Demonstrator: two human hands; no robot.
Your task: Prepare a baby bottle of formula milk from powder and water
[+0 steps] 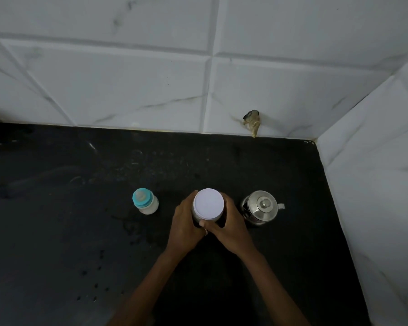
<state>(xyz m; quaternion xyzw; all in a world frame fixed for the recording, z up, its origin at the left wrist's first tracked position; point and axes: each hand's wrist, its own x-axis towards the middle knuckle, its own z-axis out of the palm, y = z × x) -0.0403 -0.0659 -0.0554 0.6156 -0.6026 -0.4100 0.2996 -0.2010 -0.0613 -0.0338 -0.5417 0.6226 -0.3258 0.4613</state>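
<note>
While both hands curl round it, the white-lidded formula jar [208, 203] stands on the black countertop [57, 231], the left hand [186, 228] gripping at its 8 o'clock and the right hand [231, 225] at 4. A teal-capped baby bottle [146, 201] stands apart at its 9 o'clock, a lidded steel pot [262, 207] near at 3. White tiled walls [127, 78] meet at 2 o'clock. The jar's body is mostly hidden.

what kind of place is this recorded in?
Likely a home kitchen corner: a dark stone countertop meets white marble-look wall tiles, with a steel lidded jug and a baby bottle on it. The left hand and right hand grip a white-lidded jar.
</note>
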